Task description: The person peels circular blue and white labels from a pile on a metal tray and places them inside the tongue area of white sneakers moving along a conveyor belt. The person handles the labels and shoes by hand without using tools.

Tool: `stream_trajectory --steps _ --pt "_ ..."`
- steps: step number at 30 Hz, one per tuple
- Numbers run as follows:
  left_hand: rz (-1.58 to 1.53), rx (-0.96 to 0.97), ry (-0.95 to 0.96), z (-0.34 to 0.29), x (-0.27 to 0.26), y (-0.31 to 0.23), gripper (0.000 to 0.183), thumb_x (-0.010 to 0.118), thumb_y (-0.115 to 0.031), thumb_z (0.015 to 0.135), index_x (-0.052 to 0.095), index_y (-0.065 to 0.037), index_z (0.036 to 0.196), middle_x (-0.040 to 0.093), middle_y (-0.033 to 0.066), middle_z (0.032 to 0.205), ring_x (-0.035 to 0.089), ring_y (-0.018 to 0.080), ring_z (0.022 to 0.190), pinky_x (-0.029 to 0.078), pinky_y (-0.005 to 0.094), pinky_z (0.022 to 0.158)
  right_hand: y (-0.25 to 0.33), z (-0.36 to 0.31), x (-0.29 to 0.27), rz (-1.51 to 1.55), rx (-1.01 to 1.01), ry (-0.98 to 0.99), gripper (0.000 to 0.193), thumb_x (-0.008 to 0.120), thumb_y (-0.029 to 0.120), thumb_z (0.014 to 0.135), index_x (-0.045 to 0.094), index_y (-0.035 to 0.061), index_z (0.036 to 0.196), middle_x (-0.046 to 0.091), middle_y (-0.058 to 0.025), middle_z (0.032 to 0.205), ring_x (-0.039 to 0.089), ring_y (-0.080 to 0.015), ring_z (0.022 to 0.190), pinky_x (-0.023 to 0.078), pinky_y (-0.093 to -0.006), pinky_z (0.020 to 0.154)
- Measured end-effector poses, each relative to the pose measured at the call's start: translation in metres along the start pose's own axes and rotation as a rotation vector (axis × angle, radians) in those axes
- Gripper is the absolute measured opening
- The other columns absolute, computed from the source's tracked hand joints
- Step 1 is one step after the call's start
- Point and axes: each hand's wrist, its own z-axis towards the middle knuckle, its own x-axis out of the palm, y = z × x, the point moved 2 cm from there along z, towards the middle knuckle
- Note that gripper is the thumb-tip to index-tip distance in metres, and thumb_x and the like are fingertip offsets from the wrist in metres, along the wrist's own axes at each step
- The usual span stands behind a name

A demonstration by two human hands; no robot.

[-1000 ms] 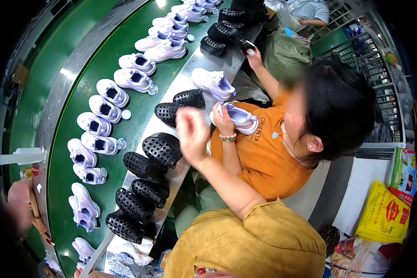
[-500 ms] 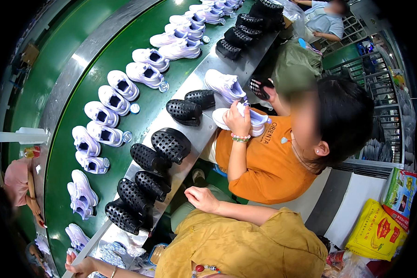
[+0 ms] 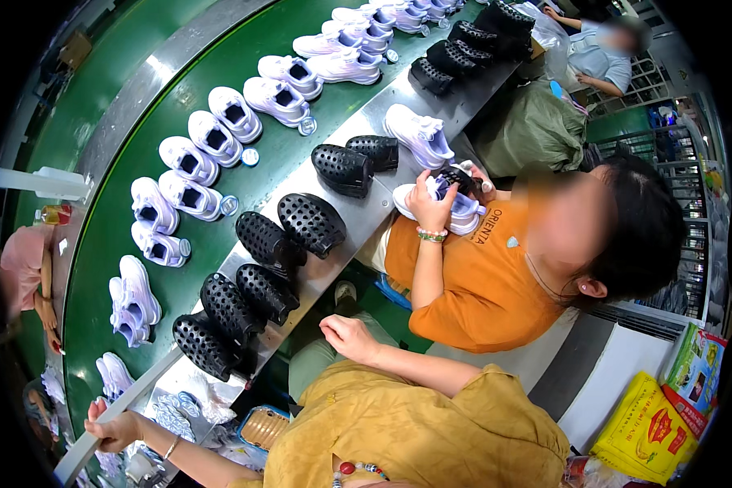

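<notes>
My left hand [image 3: 115, 428] is at the metal rail [image 3: 130, 397] along the bench end, fingers curled over it. My right hand [image 3: 350, 337] hangs loosely curled above my lap, with nothing visible in it. Nearest to it, on the metal ledge, stand black perforated shoe lasts [image 3: 267, 294] in a slanting row. Beside me, a co-worker in an orange shirt holds a white sneaker [image 3: 467, 213] in one hand. Their other hand holds a black perforated last [image 3: 457, 179] at the shoe's opening.
White sneakers [image 3: 189, 195] line the green conveyor [image 3: 211, 276], several with round tags. Another white sneaker [image 3: 419, 137] sits on the ledge [image 3: 374, 210]. More black lasts [image 3: 464, 50] stand farther off. A yellow bag [image 3: 644, 427] lies at right. Other people are at left and far right.
The co-worker has brought the black last from beside their body to the white sneaker's opening. My view has shifted slightly. My left hand appears lower and farther left; my right hand stays curled.
</notes>
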Motion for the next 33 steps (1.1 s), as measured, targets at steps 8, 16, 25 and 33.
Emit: stream_trajectory --steps 8,16,25,33 --pt "-0.005 0.013 0.034 -0.001 -0.002 -0.005 0.043 0.058 -0.029 0.086 0.057 0.012 0.075 0.063 0.0176 0.071 0.061 0.0231 0.057 0.055 0.0307 0.052 0.009 -0.015 0.0 -0.008 0.054 0.029 0.008 0.059 0.008 0.085 0.059 0.0025 0.091 0.064 -0.0145 0.086 0.063 -0.0333 0.076 0.05 -0.0375 0.064" --pt "-0.06 0.037 0.053 -0.008 -0.001 -0.01 0.038 0.058 -0.027 0.087 0.056 0.009 0.075 0.061 0.016 0.069 0.06 0.0218 0.056 0.054 0.0313 0.052 0.01 -0.023 0.023 -0.051 -0.004 0.062 0.008 0.056 0.011 0.086 0.057 0.004 0.091 0.062 -0.0146 0.085 0.061 -0.036 0.077 0.05 -0.0418 0.064" --pt "-0.385 0.046 0.214 -0.009 -0.002 0.007 0.039 0.07 -0.023 0.085 0.043 0.005 0.088 0.056 0.0136 0.068 0.056 0.017 0.052 0.053 0.0275 0.048 0.032 -0.057 0.077 -0.135 -0.03 0.119 0.008 0.057 0.01 0.085 0.057 0.004 0.09 0.062 -0.0144 0.085 0.061 -0.0359 0.076 0.05 -0.0424 0.063" --pt "-0.401 0.153 0.376 -0.011 -0.003 0.009 0.036 0.069 -0.007 0.083 0.039 0.004 0.099 0.06 0.0155 0.074 0.06 0.017 0.054 0.055 0.0265 0.053 0.065 -0.101 0.149 -0.192 -0.032 0.093 0.009 0.058 0.011 0.087 0.06 0.004 0.091 0.065 -0.0135 0.087 0.063 -0.0341 0.077 0.051 -0.0404 0.064"
